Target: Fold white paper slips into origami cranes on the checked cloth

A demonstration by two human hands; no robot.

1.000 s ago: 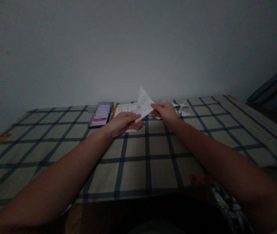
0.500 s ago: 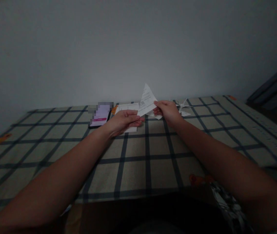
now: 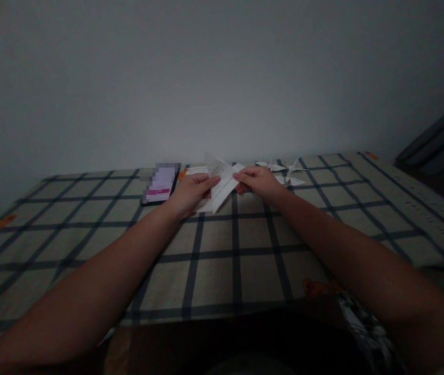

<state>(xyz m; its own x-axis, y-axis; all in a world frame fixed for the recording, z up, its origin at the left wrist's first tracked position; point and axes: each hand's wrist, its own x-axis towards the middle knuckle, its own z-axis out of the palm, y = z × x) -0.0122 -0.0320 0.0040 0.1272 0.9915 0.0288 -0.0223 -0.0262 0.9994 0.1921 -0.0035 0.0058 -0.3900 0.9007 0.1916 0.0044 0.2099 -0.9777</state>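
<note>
a person's left hand [image 3: 191, 195] and right hand [image 3: 260, 181] both pinched a folded printed paper [image 3: 224, 188] above a checked cloth [image 3: 216, 281]. the paper sat directly between them, its long axis slanting away toward the right, neither hand nearer.

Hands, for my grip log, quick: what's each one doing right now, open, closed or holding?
Left hand: closed, holding the folded paper.
Right hand: closed, pinching the same folded paper.
</note>
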